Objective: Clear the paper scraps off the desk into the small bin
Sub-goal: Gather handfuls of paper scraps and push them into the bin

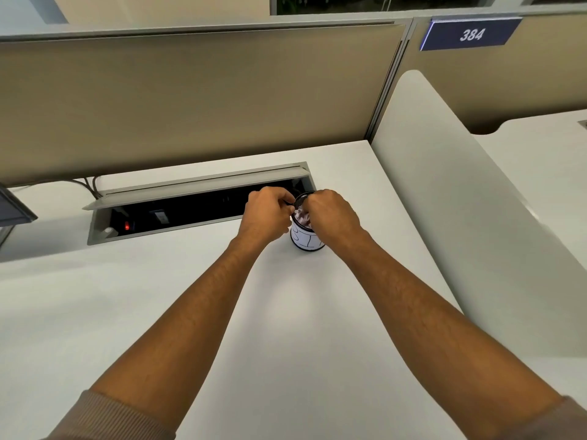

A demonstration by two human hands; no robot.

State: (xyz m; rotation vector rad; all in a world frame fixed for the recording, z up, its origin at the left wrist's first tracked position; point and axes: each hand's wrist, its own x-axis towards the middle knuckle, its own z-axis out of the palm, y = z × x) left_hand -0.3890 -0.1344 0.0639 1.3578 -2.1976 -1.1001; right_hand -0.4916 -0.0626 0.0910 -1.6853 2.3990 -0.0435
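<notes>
One white desk (158, 312), beige partitions (190, 96)

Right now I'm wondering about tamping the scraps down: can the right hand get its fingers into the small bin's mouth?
Probably yes. The right hand is already at the small bin, fingers curled over its rim onto the crumpled paper. The left hand crowds the opposite side, but nothing blocks the opening.

white bin (307, 241), black rim, white desk (127, 312)

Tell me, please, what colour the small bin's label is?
White with black handwriting, on the small bin; head view.
</notes>
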